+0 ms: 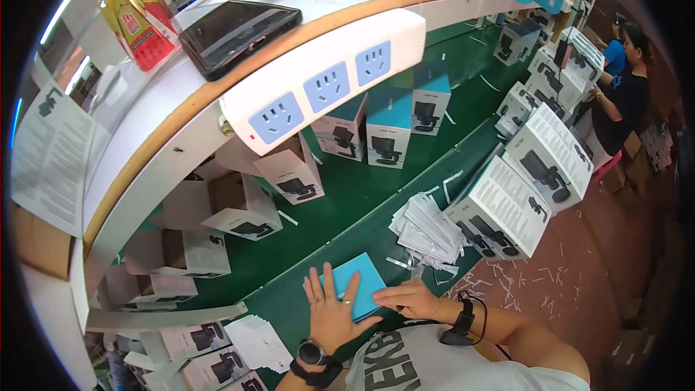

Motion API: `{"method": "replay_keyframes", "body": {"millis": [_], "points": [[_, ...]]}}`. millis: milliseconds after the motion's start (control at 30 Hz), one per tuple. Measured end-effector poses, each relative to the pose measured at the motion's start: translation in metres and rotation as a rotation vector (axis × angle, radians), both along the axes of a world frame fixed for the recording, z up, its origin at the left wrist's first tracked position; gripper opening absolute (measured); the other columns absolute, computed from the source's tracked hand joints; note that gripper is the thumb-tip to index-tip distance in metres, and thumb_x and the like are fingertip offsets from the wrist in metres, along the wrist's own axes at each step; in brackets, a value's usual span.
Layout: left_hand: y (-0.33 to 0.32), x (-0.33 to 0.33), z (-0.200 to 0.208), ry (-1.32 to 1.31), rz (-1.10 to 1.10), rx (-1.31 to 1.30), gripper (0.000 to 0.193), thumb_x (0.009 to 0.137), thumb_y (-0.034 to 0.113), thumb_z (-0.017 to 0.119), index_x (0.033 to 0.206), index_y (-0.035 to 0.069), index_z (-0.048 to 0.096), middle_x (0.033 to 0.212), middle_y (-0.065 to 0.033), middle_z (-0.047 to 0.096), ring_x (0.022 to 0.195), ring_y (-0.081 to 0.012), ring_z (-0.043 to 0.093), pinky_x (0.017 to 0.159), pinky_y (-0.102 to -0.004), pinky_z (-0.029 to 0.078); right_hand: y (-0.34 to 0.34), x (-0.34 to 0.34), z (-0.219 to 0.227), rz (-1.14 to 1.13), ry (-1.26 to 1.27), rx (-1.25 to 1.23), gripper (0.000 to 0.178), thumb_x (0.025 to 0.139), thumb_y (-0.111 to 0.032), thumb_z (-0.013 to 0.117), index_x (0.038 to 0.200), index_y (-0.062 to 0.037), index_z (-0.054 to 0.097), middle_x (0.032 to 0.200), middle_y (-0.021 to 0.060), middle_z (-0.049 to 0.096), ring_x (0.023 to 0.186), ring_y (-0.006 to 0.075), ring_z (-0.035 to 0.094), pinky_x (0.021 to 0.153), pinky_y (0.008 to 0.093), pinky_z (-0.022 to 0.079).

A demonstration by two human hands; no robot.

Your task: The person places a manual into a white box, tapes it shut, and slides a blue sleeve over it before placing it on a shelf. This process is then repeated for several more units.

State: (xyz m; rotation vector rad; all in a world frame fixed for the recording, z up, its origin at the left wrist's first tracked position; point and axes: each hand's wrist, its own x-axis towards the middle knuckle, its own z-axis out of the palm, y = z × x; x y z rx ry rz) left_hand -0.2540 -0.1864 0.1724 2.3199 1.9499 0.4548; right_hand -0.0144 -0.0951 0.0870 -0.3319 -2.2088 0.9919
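Note:
A flat light-blue piece, like a folded card or box panel (370, 275), lies on the green bench in front of me. Across its left side my left hand (331, 316) rests flat, fingers spread, pressing it down. From the right comes my right hand (411, 299), its fingers drawn together at the piece's right edge; the fingertips touch it and look closed on it. Whether the piece is a single sheet or several layers, I cannot tell. Beside my right hand sits a pile of white printed leaflets (427, 228).
White product boxes (499, 206) stand at the right, and open boxes (246, 206) line the green belt (347, 195). Above runs a shelf with a power strip (326, 83), phone (239, 32) and bottle (134, 14). White papers (257, 342) lie left. Another person (626, 98) works far right; paper strips litter the floor.

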Motion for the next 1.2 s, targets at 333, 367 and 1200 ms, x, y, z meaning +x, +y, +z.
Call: {"method": "replay_keyframes", "body": {"millis": [333,367,1200], "points": [[-0.004,-0.146,-0.015,-0.032,0.287,0.171,0.095,0.07,0.064,0.086,0.149,0.018,0.059,0.142,-0.0346,0.048,0.127,-0.0532,0.048,0.11,-0.0629,0.038,0.06,-0.045,0.034,-0.232,0.045,-0.133,0.015,0.095,-0.002,0.068,0.106,-0.0027,0.077,0.116,0.0152,0.077,0.085,0.0192,0.075,0.071,0.0307,0.058],[-0.009,-0.183,-0.027,-0.001,0.37,0.205,0.093,0.071,0.064,0.085,0.147,0.018,0.06,0.141,-0.0355,0.049,0.128,-0.0529,0.047,0.11,-0.0623,0.037,0.07,-0.051,0.031,-0.275,0.0,-0.216,0.013,0.097,-0.004,0.066,0.104,-0.0028,0.077,0.116,0.014,0.077,0.086,0.0193,0.074,0.072,0.0301,0.058],[0.092,-0.283,-0.057,-0.081,1.061,0.032,0.098,0.092,0.081,0.043,0.157,0.007,0.048,0.156,-0.036,0.043,0.146,-0.0549,0.037,0.123,-0.0665,0.015,0.277,-0.229,-0.011,-0.409,-0.159,0.074,0.038,0.097,-0.027,0.073,0.081,0.0031,0.056,0.065,0.009,0.055,0.056,0.0149,0.056,0.052,0.0342,0.046]]}}
